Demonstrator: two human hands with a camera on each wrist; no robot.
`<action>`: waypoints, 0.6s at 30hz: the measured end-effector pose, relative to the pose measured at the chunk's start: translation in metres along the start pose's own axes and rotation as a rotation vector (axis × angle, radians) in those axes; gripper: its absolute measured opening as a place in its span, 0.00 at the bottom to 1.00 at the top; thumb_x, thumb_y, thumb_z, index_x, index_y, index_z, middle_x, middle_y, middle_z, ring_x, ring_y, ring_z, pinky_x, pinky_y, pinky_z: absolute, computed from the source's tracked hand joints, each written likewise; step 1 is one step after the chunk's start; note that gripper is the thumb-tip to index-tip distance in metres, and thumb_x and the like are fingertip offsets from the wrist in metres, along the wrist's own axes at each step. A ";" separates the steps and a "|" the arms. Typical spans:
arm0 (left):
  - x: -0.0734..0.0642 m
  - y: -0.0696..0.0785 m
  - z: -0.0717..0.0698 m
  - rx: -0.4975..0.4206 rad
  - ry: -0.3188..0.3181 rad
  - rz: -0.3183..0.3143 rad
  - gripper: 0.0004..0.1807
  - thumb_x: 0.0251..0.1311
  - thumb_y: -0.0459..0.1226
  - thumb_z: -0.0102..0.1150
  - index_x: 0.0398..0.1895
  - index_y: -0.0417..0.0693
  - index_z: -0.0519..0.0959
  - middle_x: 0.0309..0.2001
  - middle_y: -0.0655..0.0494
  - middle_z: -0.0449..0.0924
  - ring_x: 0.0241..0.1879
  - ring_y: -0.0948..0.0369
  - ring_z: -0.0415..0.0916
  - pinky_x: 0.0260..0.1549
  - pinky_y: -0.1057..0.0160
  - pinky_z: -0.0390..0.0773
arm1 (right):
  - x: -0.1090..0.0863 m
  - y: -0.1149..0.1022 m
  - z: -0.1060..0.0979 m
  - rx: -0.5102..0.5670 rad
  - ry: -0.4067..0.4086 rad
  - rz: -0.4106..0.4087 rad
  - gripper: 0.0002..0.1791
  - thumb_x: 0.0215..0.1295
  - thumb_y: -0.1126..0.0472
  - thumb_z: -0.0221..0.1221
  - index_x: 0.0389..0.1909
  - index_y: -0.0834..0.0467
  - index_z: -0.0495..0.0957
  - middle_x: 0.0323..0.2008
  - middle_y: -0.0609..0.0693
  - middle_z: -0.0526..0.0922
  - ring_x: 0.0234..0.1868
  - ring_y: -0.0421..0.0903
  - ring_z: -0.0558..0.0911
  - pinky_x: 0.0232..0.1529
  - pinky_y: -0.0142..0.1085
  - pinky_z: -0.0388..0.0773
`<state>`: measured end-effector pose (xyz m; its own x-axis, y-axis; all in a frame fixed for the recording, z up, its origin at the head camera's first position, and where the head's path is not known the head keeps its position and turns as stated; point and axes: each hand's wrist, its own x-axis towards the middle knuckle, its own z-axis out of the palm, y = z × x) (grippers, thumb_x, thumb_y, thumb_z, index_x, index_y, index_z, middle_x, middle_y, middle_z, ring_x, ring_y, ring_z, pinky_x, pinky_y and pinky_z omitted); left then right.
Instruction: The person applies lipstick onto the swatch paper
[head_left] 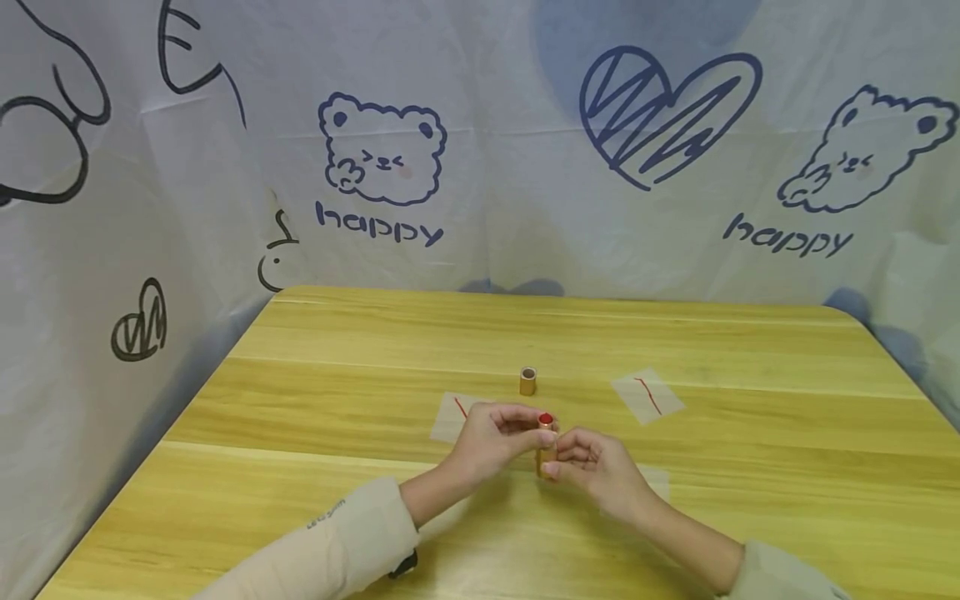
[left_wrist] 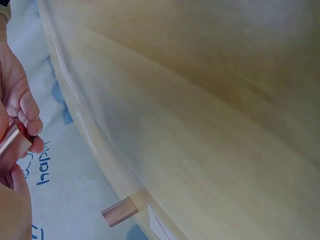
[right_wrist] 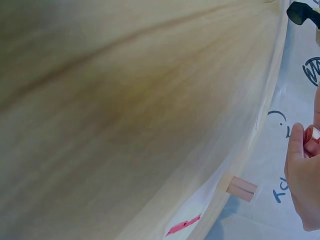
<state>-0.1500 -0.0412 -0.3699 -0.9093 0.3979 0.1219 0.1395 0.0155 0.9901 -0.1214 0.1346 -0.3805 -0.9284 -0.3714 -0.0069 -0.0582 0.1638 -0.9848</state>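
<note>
In the head view, an upright lipstick [head_left: 547,457] with a gold tube and a red tip is held between both hands over the table. My left hand [head_left: 483,442] grips its upper part, thumb across the front just below the red tip. Lower down, my right hand [head_left: 603,473] pinches the tube with thumb and fingers. The gold cap [head_left: 528,382] stands by itself on the table beyond the hands, its open end up. In the left wrist view the lipstick tube [left_wrist: 15,147] shows at the left edge; the right wrist view catches only its end [right_wrist: 309,136].
A wooden table [head_left: 337,333] carries several pale paper pieces. One with a red line [head_left: 648,396] lies right of the cap, another [head_left: 447,421] is partly behind my left hand, and a third [head_left: 656,482] sits behind my right hand. A printed cloth [head_left: 510,208] hangs behind.
</note>
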 end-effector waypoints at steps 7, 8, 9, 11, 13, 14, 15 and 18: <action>-0.002 0.004 0.007 0.010 0.149 -0.066 0.11 0.48 0.28 0.67 0.34 0.28 0.80 0.35 0.36 0.83 0.27 0.71 0.79 0.34 0.72 0.80 | 0.000 -0.001 0.003 0.005 0.031 -0.003 0.14 0.57 0.69 0.61 0.38 0.76 0.71 0.38 0.68 0.81 0.34 0.35 0.82 0.39 0.28 0.81; -0.002 0.004 0.008 0.012 0.165 -0.071 0.11 0.47 0.29 0.68 0.33 0.29 0.80 0.35 0.37 0.83 0.27 0.71 0.79 0.34 0.72 0.81 | 0.000 -0.001 0.003 0.008 0.037 -0.001 0.14 0.57 0.70 0.61 0.38 0.77 0.71 0.38 0.68 0.81 0.34 0.35 0.82 0.39 0.28 0.81; -0.002 0.004 0.009 0.014 0.180 -0.073 0.11 0.47 0.29 0.68 0.33 0.29 0.80 0.35 0.37 0.83 0.27 0.70 0.80 0.34 0.72 0.81 | 0.000 -0.001 0.004 0.007 0.043 0.000 0.14 0.56 0.70 0.61 0.37 0.77 0.71 0.38 0.69 0.81 0.33 0.35 0.82 0.39 0.28 0.81; -0.003 0.004 0.011 0.025 0.206 -0.070 0.11 0.47 0.29 0.68 0.32 0.29 0.80 0.34 0.37 0.83 0.28 0.68 0.80 0.34 0.71 0.81 | 0.000 -0.001 0.005 0.003 0.055 0.001 0.13 0.56 0.70 0.61 0.37 0.77 0.71 0.37 0.69 0.81 0.33 0.34 0.82 0.39 0.28 0.81; -0.003 0.003 0.013 0.038 0.227 -0.059 0.11 0.46 0.30 0.69 0.31 0.30 0.79 0.34 0.38 0.83 0.29 0.66 0.81 0.34 0.71 0.81 | 0.000 -0.001 0.006 -0.002 0.064 -0.002 0.13 0.55 0.70 0.62 0.36 0.77 0.71 0.37 0.69 0.81 0.32 0.34 0.82 0.39 0.28 0.81; -0.003 0.003 0.013 0.048 0.238 -0.056 0.12 0.46 0.30 0.69 0.31 0.30 0.79 0.33 0.38 0.83 0.29 0.66 0.81 0.33 0.72 0.81 | 0.000 -0.001 0.006 -0.006 0.068 -0.004 0.13 0.55 0.70 0.62 0.36 0.77 0.72 0.36 0.69 0.82 0.32 0.34 0.82 0.39 0.28 0.81; -0.004 0.002 0.014 0.058 0.249 -0.050 0.12 0.46 0.31 0.69 0.31 0.30 0.79 0.33 0.39 0.83 0.29 0.66 0.81 0.33 0.72 0.81 | 0.000 -0.001 0.006 -0.010 0.072 -0.005 0.13 0.55 0.70 0.62 0.36 0.77 0.72 0.36 0.69 0.82 0.32 0.34 0.82 0.38 0.28 0.81; -0.004 0.002 0.016 0.070 0.268 -0.041 0.12 0.46 0.32 0.70 0.30 0.31 0.79 0.32 0.40 0.83 0.28 0.67 0.80 0.33 0.73 0.80 | 0.000 -0.001 0.007 -0.013 0.076 -0.005 0.13 0.55 0.70 0.62 0.36 0.77 0.72 0.36 0.69 0.82 0.32 0.34 0.82 0.38 0.28 0.82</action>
<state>-0.1403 -0.0283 -0.3698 -0.9848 0.1386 0.1048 0.1184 0.0938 0.9885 -0.1190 0.1280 -0.3812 -0.9532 -0.3020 0.0117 -0.0672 0.1741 -0.9824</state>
